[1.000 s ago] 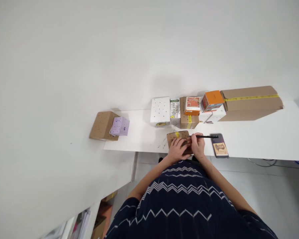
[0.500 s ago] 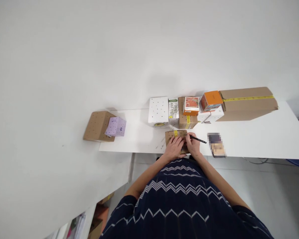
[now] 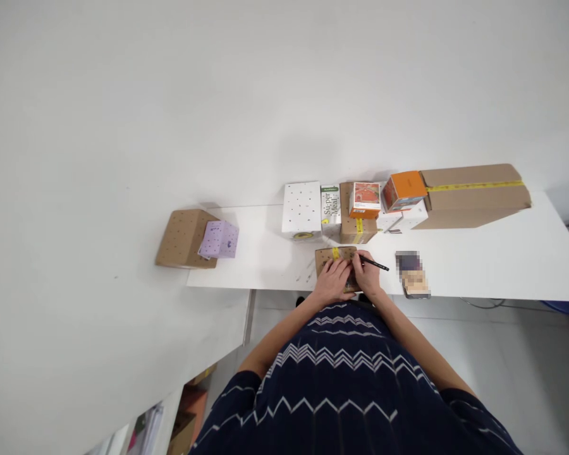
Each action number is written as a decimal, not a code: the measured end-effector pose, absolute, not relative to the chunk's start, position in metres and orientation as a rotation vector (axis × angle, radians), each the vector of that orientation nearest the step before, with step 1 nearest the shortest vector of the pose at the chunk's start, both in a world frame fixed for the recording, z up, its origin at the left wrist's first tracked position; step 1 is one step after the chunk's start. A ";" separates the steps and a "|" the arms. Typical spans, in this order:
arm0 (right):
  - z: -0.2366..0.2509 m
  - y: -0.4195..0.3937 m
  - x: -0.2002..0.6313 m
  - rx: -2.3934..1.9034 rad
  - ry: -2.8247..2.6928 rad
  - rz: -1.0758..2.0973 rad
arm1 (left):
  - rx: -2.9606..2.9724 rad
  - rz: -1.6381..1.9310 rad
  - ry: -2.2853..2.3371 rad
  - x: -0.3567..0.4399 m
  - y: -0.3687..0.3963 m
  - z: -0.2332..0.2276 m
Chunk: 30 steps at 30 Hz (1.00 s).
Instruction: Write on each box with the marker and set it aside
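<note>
A small brown cardboard box (image 3: 323,255), marked with dark dots and a strip of yellow tape, lies near the table's front edge. My left hand (image 3: 332,280) rests on top of it with the fingers stretched out, pressing it from above. In my right hand (image 3: 367,275) is a slim black pencil (image 3: 375,263), gripped near its tip, its back end pointing right. The tip meets the box's right part, though my fingers hide the exact contact and any marks there.
Behind the box stand a dotted white box (image 3: 302,208), a Super Meal box (image 3: 330,205), orange boxes (image 3: 406,188) and a long carton (image 3: 474,196). A blurred flat object (image 3: 412,275) lies to the right. At the left, a purple box (image 3: 222,239) leans by a brown box (image 3: 183,239).
The pencil's back end has shifted slightly left and down as my right hand moves a little. My left hand stays on the box. The view has shifted slightly.
</note>
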State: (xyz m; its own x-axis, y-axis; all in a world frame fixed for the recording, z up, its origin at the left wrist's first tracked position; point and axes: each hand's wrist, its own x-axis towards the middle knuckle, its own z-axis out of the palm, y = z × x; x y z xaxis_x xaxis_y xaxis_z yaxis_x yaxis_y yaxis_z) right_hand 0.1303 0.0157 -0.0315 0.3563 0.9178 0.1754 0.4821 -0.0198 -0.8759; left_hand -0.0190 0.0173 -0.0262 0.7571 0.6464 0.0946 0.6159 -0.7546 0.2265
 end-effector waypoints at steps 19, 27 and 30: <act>-0.024 0.008 0.138 -1.672 -0.750 0.805 | 2.785 0.173 1.025 -0.019 0.017 -0.021; -0.067 0.015 0.182 -2.348 -1.169 1.062 | 2.782 0.213 1.020 -0.019 0.016 -0.021; -0.085 0.017 0.184 -2.436 -1.235 1.073 | 2.786 0.212 1.036 -0.019 0.016 -0.020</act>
State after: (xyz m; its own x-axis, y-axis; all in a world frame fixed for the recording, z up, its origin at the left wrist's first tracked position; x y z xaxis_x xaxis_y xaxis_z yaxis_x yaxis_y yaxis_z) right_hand 0.1844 0.0170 -0.0853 0.3849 0.7666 -0.5140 0.6160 -0.6281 -0.4755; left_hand -0.0194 0.0157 -0.0204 0.7496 0.6575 0.0760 0.6346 -0.7467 0.1994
